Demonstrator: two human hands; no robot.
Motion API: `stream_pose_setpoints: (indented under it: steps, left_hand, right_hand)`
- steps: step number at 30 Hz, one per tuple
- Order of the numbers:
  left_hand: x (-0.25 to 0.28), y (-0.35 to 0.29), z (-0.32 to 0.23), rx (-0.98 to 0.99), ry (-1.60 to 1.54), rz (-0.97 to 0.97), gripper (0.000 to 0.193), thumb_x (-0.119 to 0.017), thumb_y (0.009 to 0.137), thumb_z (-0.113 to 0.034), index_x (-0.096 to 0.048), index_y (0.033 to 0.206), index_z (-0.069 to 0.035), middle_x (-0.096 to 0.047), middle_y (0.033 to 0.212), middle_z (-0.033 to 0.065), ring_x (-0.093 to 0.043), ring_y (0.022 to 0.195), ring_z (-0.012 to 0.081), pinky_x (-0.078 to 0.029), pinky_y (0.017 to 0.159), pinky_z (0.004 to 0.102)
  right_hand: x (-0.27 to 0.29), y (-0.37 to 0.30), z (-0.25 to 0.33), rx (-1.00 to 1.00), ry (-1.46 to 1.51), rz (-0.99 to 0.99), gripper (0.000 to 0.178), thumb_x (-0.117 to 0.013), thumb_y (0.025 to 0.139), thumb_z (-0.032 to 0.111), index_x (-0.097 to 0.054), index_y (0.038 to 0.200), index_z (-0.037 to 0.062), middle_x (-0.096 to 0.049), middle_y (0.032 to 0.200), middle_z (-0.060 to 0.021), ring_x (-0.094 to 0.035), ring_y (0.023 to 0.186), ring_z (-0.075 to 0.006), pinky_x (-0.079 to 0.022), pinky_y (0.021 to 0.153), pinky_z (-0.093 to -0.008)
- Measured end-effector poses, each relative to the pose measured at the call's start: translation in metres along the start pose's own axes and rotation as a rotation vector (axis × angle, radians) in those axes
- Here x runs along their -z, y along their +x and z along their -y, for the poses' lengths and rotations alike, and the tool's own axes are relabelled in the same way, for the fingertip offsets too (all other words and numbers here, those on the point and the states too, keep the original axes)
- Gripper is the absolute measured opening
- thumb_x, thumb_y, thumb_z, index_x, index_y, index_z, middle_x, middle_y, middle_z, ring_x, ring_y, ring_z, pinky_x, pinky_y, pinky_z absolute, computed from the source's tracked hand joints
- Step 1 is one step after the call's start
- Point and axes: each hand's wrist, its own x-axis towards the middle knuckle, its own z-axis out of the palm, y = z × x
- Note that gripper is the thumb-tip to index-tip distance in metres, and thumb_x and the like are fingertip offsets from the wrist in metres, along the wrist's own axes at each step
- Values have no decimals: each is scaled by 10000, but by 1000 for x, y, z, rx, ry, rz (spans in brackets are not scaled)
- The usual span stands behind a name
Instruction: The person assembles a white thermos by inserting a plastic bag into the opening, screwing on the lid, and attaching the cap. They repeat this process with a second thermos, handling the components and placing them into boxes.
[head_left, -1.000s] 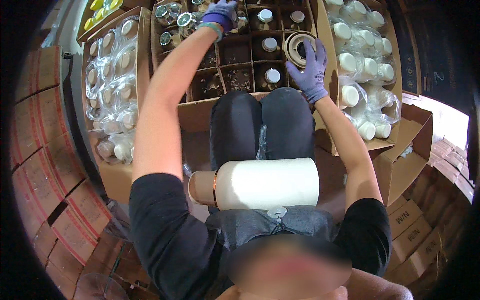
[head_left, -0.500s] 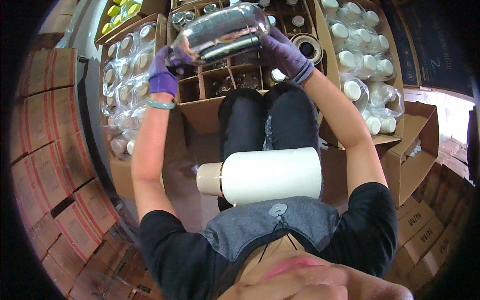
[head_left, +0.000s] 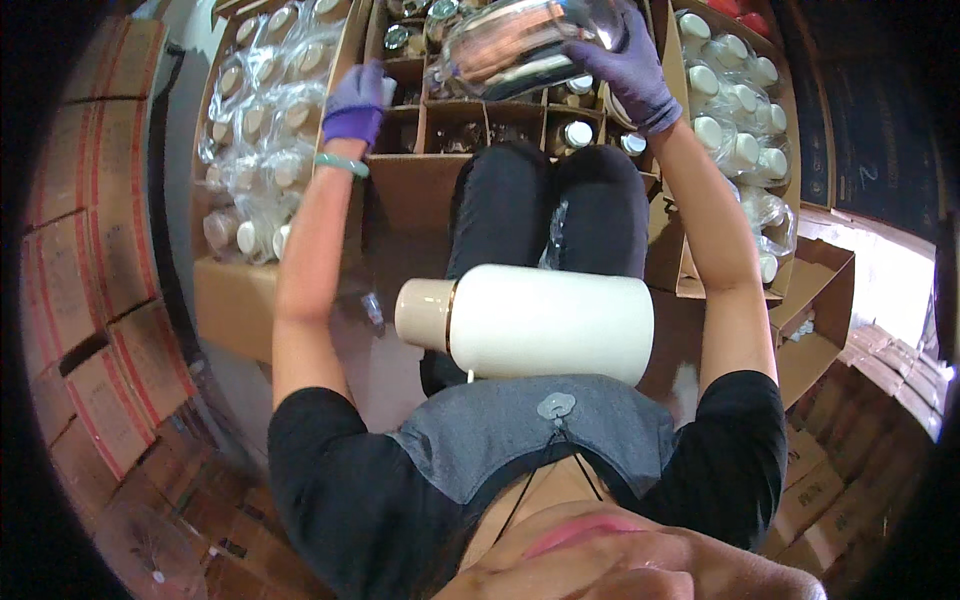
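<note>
My right hand (head_left: 632,78) grips a silvery vessel (head_left: 515,48) (tipped sideways); I can't tell whether my left hand (head_left: 355,105) holds anything.

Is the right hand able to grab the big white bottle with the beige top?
Probably not right now: the right hand holds the shiny silver bottle, so it likely needs freeing first. Nothing covers the white bottle.

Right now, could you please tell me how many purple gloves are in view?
2: one on the left hand, near the left side of the divided carton; the other on the right hand, which grips the shiny silver vessel.
</note>
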Motion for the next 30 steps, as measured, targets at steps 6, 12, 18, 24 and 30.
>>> stream_pose_setpoints:
  steps: [6, 12, 18, 24, 30]
  left_hand:
    - [1, -4, 26, 153, -326, -81, 346, -520, 951, -315, -650, 1205, -119, -623, 1172, 199, -572, 1099, 398, -448, 975, 441]
    - [4, -19, 17, 215, -346, -88, 351, -618, 893, -289, -669, 1207, -140, -651, 1118, 219, -571, 1115, 362, -440, 999, 402]
    - [0, -25, 19, 312, -723, -47, 374, -670, 901, -160, -611, 1248, -33, -644, 1153, 145, -630, 1060, 256, -529, 931, 346]
    - [30, -40, -44, 476, -1280, -104, 357, -629, 960, -216, -591, 1234, 10, -627, 1166, 139, -649, 996, 228, -599, 850, 346]
    - [79, -58, -105, 143, -1121, -196, 400, -593, 985, -321, -590, 1235, -9, -674, 976, 81, -652, 749, 128, -567, 628, 267]
  right_hand:
    - [-42, 4, 36, 245, -452, 151, 1042, -917, 536, 433, -413, 1323, -29, -526, 1223, -230, -537, 1141, -374, -442, 997, -429]
    - [-55, 5, 44, 298, -444, 131, 1010, -912, 531, 431, -441, 1295, -32, -538, 1199, -254, -540, 1133, -397, -451, 979, -445]
    - [-50, 8, 42, 300, -424, 67, 1068, -930, 531, 425, -403, 1346, -20, -542, 1224, -214, -557, 1140, -351, -456, 992, -418]
    - [-12, -22, 6, -399, 587, -14, 539, -677, 895, 344, -518, 1332, 72, -625, 1184, -73, -619, 1056, -182, -538, 891, -347]
    - [12, -57, 21, -621, 892, 38, 686, -602, 886, 563, -488, 1368, 87, -583, 1292, -159, -582, 1161, -316, -528, 934, -466]
